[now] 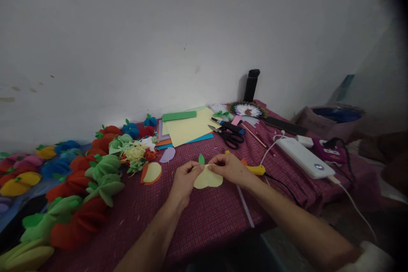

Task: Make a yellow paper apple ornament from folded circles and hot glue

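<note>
Between my two hands is a pale yellow paper shape (208,179) with rounded lobes, and a small green paper leaf (201,159) stands up at its top. My left hand (185,180) pinches its left upper edge, thumb on the paper. With closed fingers, my right hand (231,169) grips the upper right edge. A yellow-handled tool (256,170) with a black cord lies partly behind my right hand. Left of my hands rest a yellow paper half-round (152,172) on an orange piece and a lilac cut piece (168,155).
Many folded paper pumpkins (76,182) crowd the left side beside a heap of paper scraps (137,155). Paper sheets (191,129), black-handled scissors (231,138) and a cutter (230,126) lie behind. A white power bank (304,157) with cables and a purple power strip (330,151) sit right.
</note>
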A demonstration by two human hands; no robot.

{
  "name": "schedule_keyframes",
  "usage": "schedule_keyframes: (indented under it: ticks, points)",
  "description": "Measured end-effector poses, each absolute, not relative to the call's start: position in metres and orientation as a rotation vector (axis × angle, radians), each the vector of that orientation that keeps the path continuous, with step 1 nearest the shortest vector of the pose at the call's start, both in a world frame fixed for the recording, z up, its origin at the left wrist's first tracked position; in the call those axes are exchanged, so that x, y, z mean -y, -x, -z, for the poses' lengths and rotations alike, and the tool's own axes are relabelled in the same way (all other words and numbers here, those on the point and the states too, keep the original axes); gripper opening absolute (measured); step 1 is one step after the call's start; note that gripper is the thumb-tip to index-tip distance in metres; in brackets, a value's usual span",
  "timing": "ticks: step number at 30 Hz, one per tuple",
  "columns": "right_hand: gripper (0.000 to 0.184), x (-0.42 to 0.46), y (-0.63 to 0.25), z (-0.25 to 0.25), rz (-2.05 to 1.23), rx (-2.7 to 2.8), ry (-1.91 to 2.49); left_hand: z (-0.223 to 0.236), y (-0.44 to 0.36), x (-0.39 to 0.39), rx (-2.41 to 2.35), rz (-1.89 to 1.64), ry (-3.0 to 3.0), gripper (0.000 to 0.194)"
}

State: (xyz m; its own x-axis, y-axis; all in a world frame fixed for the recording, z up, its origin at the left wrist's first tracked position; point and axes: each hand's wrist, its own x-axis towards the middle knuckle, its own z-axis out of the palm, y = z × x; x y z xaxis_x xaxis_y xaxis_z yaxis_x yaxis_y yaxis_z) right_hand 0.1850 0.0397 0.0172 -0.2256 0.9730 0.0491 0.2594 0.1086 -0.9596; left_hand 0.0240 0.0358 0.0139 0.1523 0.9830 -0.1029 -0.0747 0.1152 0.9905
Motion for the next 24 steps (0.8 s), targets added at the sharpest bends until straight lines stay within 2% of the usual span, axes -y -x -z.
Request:
schedule_keyframes:
  ticks: [8,16,24]
  points:
    - [0.021,-0.0415,-0.1881,-0.0161,-1.133,1.635,1.267,-0.0137,-0.0257,-0.0363,-1.010,-1.083,-1.067,0.038]
    - [0.021,-0.0397,-0.1877,-0.0177,-1.103,1.644,1.263,-0.0133,-0.0234,-0.0368,-1.094,-1.048,-1.156,0.027]
    - [0.019,-0.0408,-0.1871,-0.0183,-1.038,1.648,1.280,-0.0163,-0.0234,-0.0371,-1.081,-1.074,-1.157,0.030]
